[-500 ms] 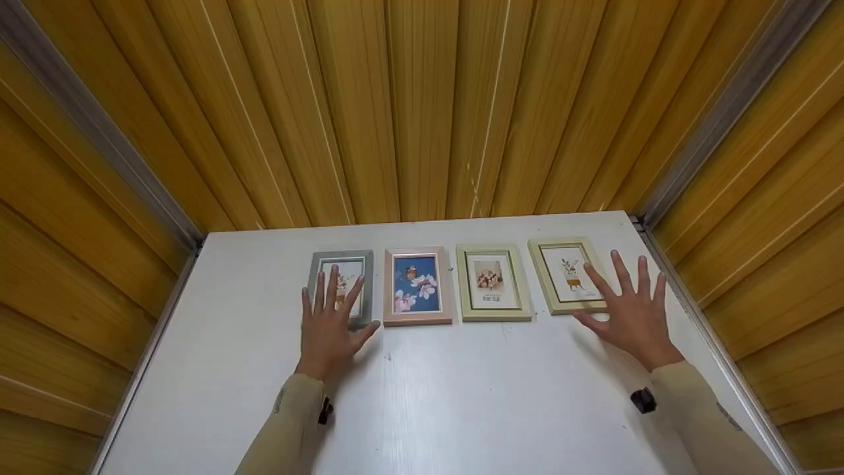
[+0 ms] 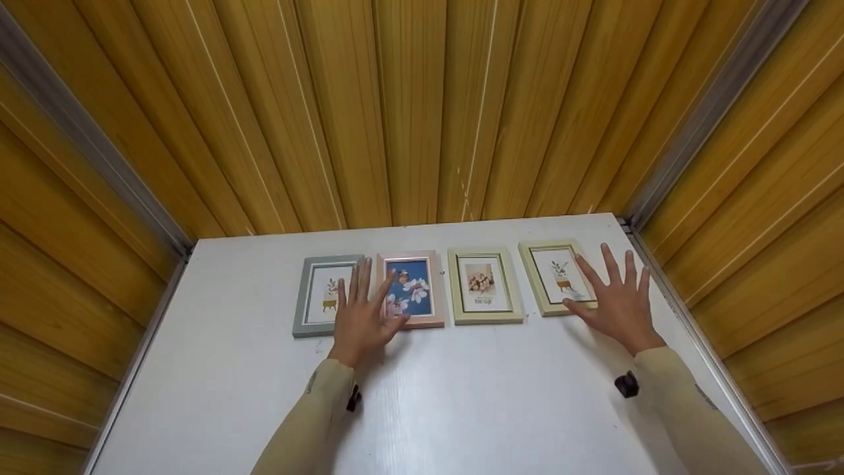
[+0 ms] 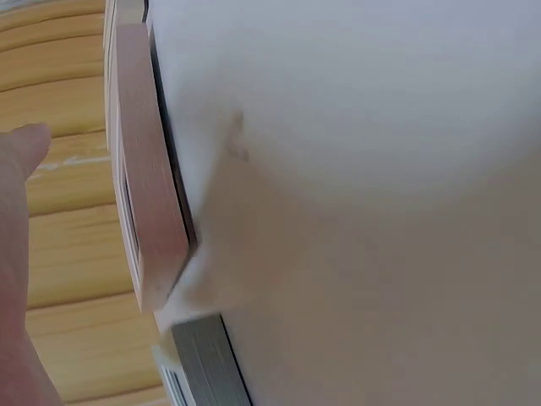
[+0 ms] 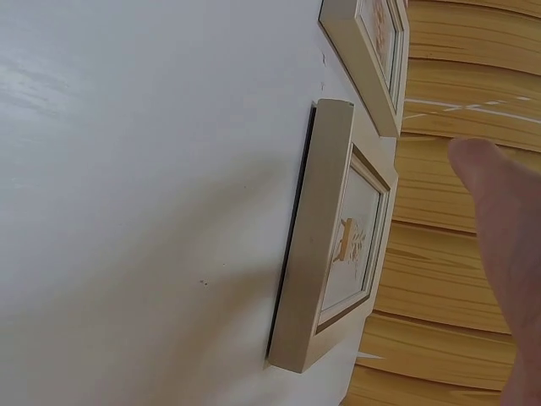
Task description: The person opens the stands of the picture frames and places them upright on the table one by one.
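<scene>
Several picture frames lie in a row on a white table. My left hand (image 2: 362,323), fingers straight, hovers over the gap between the grey-blue frame (image 2: 304,303) and the pink frame (image 2: 438,290), partly covering both. The left wrist view shows its thumb (image 3: 17,254) apart from the pink frame's side (image 3: 152,169). A light green frame with a flower picture (image 2: 484,319) comes third in the row. Over the lower right of the rightmost light green frame (image 2: 535,284) is my right hand (image 2: 620,310), fingers spread, its thumb (image 4: 499,211) clear of that frame. Neither hand holds anything.
The white table (image 2: 475,396) runs back to a yellow wood-patterned wall (image 2: 409,119). Similar panels (image 2: 53,297) stand on both sides, joined by grey metal posts (image 2: 712,112). Small dark black devices (image 2: 626,384) sit at both wrists.
My left hand has shifted right, from over the grey-blue frame to between it and the pink one. The right hand keeps nearly the same place; the head view has shifted slightly.
</scene>
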`<state>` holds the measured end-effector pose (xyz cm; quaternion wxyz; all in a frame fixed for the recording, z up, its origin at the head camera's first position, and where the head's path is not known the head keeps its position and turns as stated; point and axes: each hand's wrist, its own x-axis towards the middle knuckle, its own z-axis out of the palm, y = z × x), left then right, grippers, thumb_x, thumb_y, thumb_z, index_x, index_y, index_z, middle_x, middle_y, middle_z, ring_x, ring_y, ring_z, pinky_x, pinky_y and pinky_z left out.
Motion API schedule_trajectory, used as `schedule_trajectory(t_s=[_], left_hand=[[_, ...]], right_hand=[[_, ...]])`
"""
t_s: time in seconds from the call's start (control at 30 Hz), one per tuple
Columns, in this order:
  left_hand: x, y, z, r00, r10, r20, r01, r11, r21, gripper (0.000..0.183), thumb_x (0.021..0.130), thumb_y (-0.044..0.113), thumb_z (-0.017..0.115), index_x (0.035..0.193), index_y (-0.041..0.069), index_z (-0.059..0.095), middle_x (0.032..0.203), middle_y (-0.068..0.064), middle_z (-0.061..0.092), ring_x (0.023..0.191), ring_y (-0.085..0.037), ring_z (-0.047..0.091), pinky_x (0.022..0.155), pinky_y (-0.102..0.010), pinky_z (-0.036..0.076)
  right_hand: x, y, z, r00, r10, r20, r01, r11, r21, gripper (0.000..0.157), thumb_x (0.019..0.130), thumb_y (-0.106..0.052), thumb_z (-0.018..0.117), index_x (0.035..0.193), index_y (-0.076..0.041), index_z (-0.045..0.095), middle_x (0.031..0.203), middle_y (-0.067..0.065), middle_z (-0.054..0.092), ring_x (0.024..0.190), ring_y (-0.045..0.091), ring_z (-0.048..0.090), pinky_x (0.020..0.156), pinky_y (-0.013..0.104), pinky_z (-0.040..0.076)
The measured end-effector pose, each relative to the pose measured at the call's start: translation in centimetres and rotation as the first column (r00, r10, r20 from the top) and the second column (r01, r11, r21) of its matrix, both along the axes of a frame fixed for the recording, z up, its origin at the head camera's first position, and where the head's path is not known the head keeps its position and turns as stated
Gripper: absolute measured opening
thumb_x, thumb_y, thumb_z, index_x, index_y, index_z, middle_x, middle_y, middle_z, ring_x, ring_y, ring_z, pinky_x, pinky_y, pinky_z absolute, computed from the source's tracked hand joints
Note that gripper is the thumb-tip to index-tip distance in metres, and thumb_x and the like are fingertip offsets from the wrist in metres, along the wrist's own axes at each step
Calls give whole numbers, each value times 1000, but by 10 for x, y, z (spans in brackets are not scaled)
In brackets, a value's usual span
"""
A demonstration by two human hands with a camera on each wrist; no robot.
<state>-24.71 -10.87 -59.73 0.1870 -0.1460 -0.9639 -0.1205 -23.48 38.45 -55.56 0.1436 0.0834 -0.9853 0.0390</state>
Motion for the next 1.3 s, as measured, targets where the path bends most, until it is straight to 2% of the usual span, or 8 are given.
schedule_trajectory(t_s=[0.33,0.43,0.5,0.67,0.8,0.97,1.13,1.3], left_hand=[[-8,28,3,998,-49,44,48,998,33,91,86,70,66,162,34,33,172,-13,7,157,-39,5,122,-64,5],[-9,34,1,998,-52,42,50,997,58,90,85,67,69,161,34,34,172,-12,7,157,-39,9,122,-62,4],[-9,40,0,998,-54,36,52,997,61,89,86,67,68,161,35,33,172,-12,7,156,-39,11,122,-63,7],[-11,62,-4,994,-91,56,85,991,101,87,88,68,65,161,34,33,172,-14,9,157,-39,7,122,-63,9],[-16,83,-5,993,-95,75,87,991,104,86,89,69,62,162,35,31,172,-14,10,157,-38,8,122,-63,11],[-22,107,1,991,-101,84,94,992,80,88,90,70,61,163,35,29,171,-15,11,156,-39,13,120,-66,18],[-25,134,8,983,-146,108,134,985,107,87,90,71,59,163,36,27,171,-14,13,154,-40,20,119,-64,22],[-32,158,16,977,-147,152,125,981,148,88,90,71,58,164,39,23,171,-12,14,152,-38,28,118,-64,26]], right_hand=[[-6,0,-1,1000,-17,22,18,1000,-19,90,87,-66,68,161,-28,32,170,21,8,149,60,3,112,76,-8],[-8,-2,-2,1000,-9,17,10,999,-36,90,88,-66,67,162,-30,31,170,21,9,149,59,4,113,77,-6],[-10,-2,-2,1000,-2,8,3,999,-44,89,88,-66,66,162,-30,32,170,21,10,149,59,5,113,78,-1],[-10,1,-5,1000,0,16,1,998,-64,87,89,-64,67,161,-28,33,169,21,12,149,60,8,112,79,6],[-15,0,-6,999,-6,32,9,996,-92,85,91,-60,68,162,-28,32,169,20,11,150,58,7,113,78,6],[-25,-7,-5,999,-16,51,23,992,-121,84,92,-57,68,162,-29,31,170,19,9,150,57,7,114,77,7],[-29,-8,-8,995,-42,91,55,988,-147,84,93,-55,68,162,-29,30,170,19,7,150,57,6,114,77,7],[-40,-8,-7,995,-21,101,39,983,-182,84,94,-54,68,163,-30,28,170,19,7,150,57,6,115,75,8]])
